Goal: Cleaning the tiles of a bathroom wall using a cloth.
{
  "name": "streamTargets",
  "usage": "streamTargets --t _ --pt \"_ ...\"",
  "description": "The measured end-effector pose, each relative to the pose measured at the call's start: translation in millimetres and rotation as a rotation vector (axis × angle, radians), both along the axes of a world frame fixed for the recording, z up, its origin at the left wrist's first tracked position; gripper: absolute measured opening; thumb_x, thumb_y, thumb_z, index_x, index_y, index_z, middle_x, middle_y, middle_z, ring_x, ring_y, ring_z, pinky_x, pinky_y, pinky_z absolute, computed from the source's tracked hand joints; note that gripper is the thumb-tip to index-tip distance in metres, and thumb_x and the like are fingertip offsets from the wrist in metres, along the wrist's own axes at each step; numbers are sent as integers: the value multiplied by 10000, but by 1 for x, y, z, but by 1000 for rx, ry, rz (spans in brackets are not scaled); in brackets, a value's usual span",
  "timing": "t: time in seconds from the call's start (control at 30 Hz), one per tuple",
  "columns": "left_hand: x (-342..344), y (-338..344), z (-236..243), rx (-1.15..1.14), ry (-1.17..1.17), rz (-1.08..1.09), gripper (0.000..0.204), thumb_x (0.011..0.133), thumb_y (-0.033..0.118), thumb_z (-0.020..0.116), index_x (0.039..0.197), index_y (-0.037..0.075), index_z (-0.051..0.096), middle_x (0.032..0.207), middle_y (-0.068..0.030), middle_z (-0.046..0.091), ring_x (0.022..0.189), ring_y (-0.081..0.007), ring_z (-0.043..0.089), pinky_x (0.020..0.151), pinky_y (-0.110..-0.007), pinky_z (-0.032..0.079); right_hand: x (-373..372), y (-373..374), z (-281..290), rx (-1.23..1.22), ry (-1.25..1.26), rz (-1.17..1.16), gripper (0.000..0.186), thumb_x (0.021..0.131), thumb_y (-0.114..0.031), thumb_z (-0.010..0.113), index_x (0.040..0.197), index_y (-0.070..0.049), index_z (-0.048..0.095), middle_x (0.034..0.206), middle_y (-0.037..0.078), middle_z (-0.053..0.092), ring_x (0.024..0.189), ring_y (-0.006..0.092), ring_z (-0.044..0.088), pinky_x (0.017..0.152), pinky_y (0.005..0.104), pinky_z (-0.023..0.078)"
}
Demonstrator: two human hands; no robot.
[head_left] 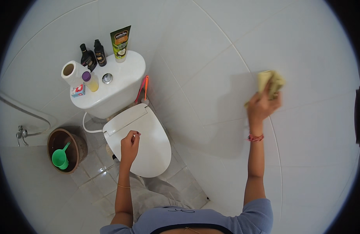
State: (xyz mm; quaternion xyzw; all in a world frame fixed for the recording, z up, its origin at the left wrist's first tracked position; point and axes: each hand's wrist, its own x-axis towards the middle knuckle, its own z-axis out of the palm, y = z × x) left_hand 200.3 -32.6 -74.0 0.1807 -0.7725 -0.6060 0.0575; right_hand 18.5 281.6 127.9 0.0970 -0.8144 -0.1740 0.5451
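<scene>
My right hand [261, 107], slightly blurred, grips a folded pale yellow cloth [270, 80] against the white tiled wall [215, 93] on the right. A shadow of the hand and arm falls on the tiles to their left. My left hand [129, 146] is held above the closed white toilet lid [150, 152], its fingers curled with nothing visible in them.
The cistern [121, 89] bears a paper roll [72, 74], bottles [100, 54], a green tube [120, 43], a purple-capped container [92, 82] and a small box [77, 90]. Brushes [146, 87] stand behind. A brown bucket [76, 140] with green dipper [59, 159] sits below wall taps [22, 134].
</scene>
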Motion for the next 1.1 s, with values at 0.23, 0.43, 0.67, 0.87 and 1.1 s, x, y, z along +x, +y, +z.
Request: streamTargets --t 0.23,0.43,0.67,0.87,1.1 --pt "-16 -10 -11 -46 -14 -24 95 854 71 510 838 9 580 479 6 377 449 -50 314 418 -239 244 -69 -38 -66 79 143 102 53 643 -75 576 646 -55 625 1032 200 569 693 285 489 578 365 386" --pt "-34 -10 -8 -56 -90 -115 86 844 73 519 851 8 574 482 -23 421 436 -63 343 423 -241 278 -75 -59 -274 302 -597 274 83 666 -106 574 664 -52 637 1120 78 521 808 197 471 679 339 383" --pt "-50 -38 0 -63 -94 -220 83 837 103 537 851 34 582 481 -58 440 412 -121 398 430 -269 323 -26 -22 -349 480 -1101 204 162 705 -120 564 821 -81 670 1104 42 503 971 179 432 780 322 340" --pt "-63 -68 -3 -52 -92 -154 84 852 70 522 848 14 585 485 -13 378 450 -57 309 426 -236 258 -117 -106 -212 177 -489 206 138 724 -79 569 837 -18 620 1130 146 492 770 239 473 657 361 362" --pt "-74 -81 -31 -88 -59 -109 80 843 100 539 866 34 578 477 -59 445 403 -119 395 421 -265 321 -252 -222 -200 386 -473 297 178 739 -118 532 876 -48 622 1126 82 475 864 197 449 690 326 360"
